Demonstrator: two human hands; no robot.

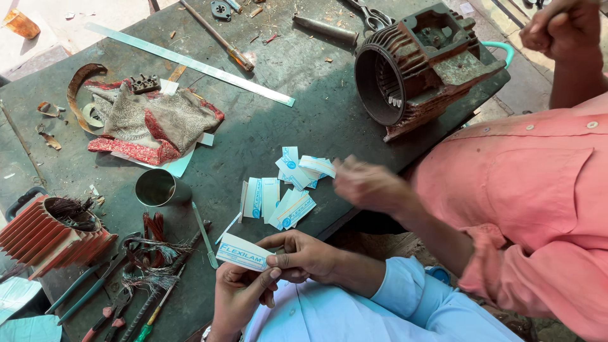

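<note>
Grimy green table (266, 126), paper slips (278, 196) scattered. Left hand (237, 294) and right hand (304, 256) pinch one white slip (244, 252); folding step, likely needs a firm crease.

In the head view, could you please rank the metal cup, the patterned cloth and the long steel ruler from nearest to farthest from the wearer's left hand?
From the left hand:
1. Metal cup, just up-left on the table.
2. Patterned cloth, beyond the cup, mid-left.
3. Long steel ruler, lying diagonally across the far side.
</note>
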